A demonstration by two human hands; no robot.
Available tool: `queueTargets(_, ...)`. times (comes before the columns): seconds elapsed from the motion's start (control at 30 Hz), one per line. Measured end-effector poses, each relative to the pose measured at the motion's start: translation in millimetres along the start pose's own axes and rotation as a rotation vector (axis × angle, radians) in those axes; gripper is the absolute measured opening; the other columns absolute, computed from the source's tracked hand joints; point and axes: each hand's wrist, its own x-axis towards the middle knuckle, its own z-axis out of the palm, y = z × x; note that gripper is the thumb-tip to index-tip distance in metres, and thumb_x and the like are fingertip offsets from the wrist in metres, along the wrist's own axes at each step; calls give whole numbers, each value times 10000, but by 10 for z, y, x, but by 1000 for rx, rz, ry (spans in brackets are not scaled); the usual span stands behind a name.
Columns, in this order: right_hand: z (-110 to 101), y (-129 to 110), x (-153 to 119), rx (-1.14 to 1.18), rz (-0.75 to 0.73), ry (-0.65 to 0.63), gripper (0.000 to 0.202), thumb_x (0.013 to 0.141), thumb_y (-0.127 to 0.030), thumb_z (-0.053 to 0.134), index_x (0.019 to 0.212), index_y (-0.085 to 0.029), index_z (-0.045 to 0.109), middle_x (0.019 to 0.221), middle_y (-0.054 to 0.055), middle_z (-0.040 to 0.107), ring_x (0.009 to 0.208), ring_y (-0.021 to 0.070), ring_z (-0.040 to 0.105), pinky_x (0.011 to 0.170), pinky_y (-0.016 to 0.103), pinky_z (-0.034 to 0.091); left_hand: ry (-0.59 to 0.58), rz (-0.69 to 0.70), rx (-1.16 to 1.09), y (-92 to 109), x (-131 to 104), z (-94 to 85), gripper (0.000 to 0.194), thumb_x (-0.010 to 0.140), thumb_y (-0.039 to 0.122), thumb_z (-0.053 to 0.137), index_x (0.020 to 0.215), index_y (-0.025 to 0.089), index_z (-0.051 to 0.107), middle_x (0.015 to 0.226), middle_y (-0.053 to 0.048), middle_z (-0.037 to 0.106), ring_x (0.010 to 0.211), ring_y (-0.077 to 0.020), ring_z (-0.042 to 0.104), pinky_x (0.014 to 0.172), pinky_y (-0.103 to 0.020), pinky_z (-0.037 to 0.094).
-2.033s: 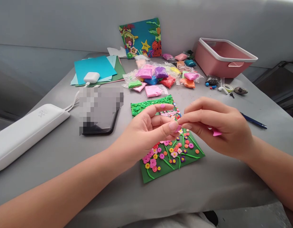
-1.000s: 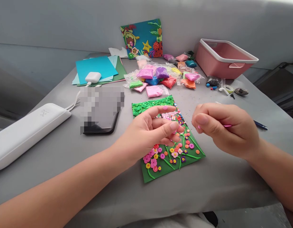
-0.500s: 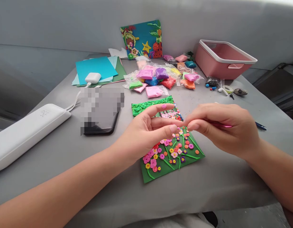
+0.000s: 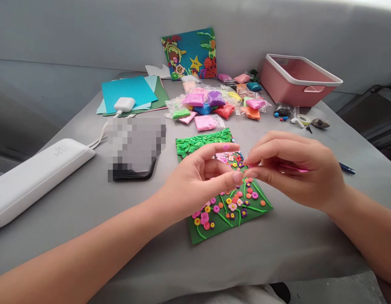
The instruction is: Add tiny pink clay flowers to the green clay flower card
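My right hand [image 4: 297,169] is closed, with a strip of pink modelling clay [image 4: 293,169] showing in its palm. Between its thumb and fingertips a tiny bit of pink also shows. Facing it, almost touching at the tips, my left hand [image 4: 202,177] has thumb and index finger stretched apart. A small flat pink clay disc [image 4: 226,147] lies on that index finger. Below both hands is a green card [image 4: 214,230] decorated with clay flowers, stems and a leafy green band [image 4: 202,143]; my left hand hides part of it.
Bagged coloured clay [image 4: 205,123] lies in a pile behind the card. A pink basket [image 4: 293,86] stands back right, near earphones [image 4: 298,122]. A phone [image 4: 135,160], white power bank [image 4: 50,173] and blue sheets [image 4: 128,90] are left. An undersea clay picture [image 4: 189,46] leans behind; a pen [image 4: 346,168] lies right.
My left thumb has moved slightly down and right, while its middle finger has curled back. My right thumb and fingertips have parted a little, showing pink between them.
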Motion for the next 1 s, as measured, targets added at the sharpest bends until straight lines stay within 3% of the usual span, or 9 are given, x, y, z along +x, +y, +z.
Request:
queueTargets(0.17,-10,-3,3,-10,-12,-46,118,941,-216,719,829,-185,706,653,-7,656,559,88,515,509,235,419,20,4,4,-5,-8,19,574,786,335,888,1287,240,624,787,6,728,813,-172,677,763,-298,537)
queueTargets(0.33,-11,-17,15,-13,14,28,32,933,-212,727,905,-196,731,715,2,670,594,98,548,526,242,451,6,-2,7,-5,-5,5,577,780,342,891,1283,240,626,796,0,735,816,-180,684,750,-301,528)
queueTargets(0.53,-4,-8,17,24,15,29,45,932,-202,732,898,-179,749,720,11,691,637,107,605,561,245,486,-4,-5,26,2,-7,-5,574,787,350,885,1283,235,620,791,1,728,813,-175,664,747,-299,521)
queueTargets(0.73,-5,-3,22,54,31,27,83,937,-171,707,865,-182,745,718,8,681,639,103,603,563,235,498,-14,2,53,-10,-17,6,587,771,260,882,1297,239,624,790,3,725,788,-181,650,730,-310,501)
queueTargets(0.9,-17,1,8,125,-3,6,121,885,-111,762,937,-211,805,864,18,748,714,103,689,625,223,575,-49,74,89,-69,-25,11,509,801,189,839,1265,243,638,774,24,717,737,-139,646,671,-253,521)
queueTargets(1.0,-8,0,0,104,22,55,175,862,-125,795,997,-234,818,894,13,742,707,94,660,598,231,548,-64,114,136,-94,-30,25,497,812,165,812,1269,227,626,774,31,717,727,-125,657,640,-224,537)
